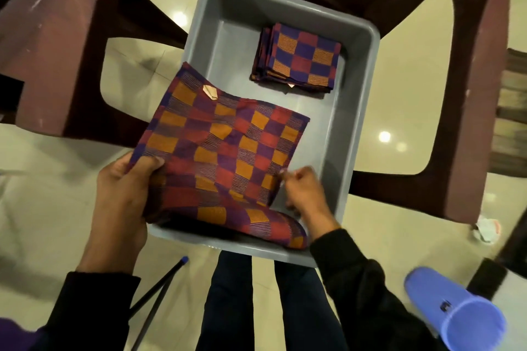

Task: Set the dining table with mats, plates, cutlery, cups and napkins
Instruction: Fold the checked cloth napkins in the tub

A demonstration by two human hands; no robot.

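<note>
Two hands, left (125, 188) and right (305, 194), grip a checked mat (222, 151) over a grey tub (350, 128) on a maroon chair (467, 94), glossy tiled floor (393, 128) below.

1. The mat (225, 148) covered the near left part of the tub's (350, 134) floor, and its lower fold hid whatever lay under it.
2. The left hand's (122, 194) fingers were tucked beneath the mat; only the thumb showed on top.
3. The right hand (305, 194) was motion-blurred, so its grip on the mat's edge was not clear.
4. The napkin stack (299, 57) showed only its top piece; the count could not be told.
5. The chair (462, 94) was cut off at the top and both sides.
6. The blue cup (459, 313) was blurred and cropped by the lower edge.
7. The small tag (210, 92) on the mat was too small to read.
</note>
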